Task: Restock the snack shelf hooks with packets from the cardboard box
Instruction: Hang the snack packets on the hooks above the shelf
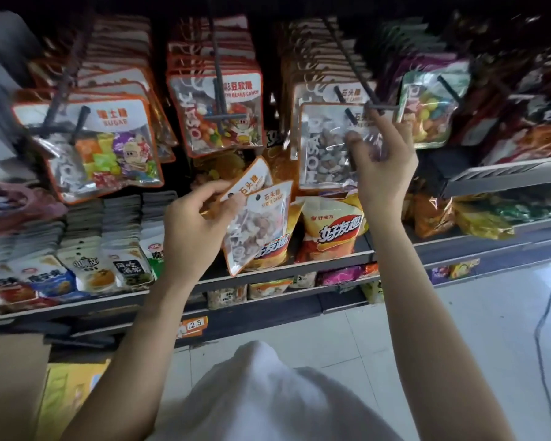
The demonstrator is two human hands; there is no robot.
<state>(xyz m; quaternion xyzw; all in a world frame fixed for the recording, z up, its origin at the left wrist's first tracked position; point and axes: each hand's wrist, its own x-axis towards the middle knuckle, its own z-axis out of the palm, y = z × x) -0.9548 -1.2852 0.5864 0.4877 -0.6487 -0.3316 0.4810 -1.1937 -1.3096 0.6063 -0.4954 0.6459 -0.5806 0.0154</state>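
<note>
1. The left hand [193, 224], in the middle of the frame, pinches two stone candy packets [256, 224] by their upper left corners, thumb on top and fingers curled behind; the packets fan out to the right, tilted, in front of the yellow chip bags [330, 229] on the shelf.
2. The right hand [384, 157], right of centre and higher, has its fingers closed on the hanging stone candy packet [326, 148] at its upper right edge, with the index finger raised and touching the crossbar of the dark hook [360, 76] that carries this row.
3. That packet is the front one of a row of like packets on the same hook, which runs back toward the upper centre of the frame.
4. Left of it, at upper centre, a row of colour beans candy packets [218, 113] hangs from its own hook; further left, a row of sugar candy packets [105, 148] hangs tilted.
5. Right of the right hand, a green-edged packet of coloured sweets [430, 109] hangs on another hook, just beside the hand's fingertip.
6. At lower left of the shelving, flat packs [86, 268] stand in tight rows on a shelf [268, 275] whose dark front edge crosses the frame below the left hand.
7. A cardboard box [12, 383] shows at the lower left corner, with a yellow pack just beside it.
8. A price tag reading 2.5 [194, 325] sits on a lower rail, and pale floor tiles [458, 329] fill the lower right.
</note>
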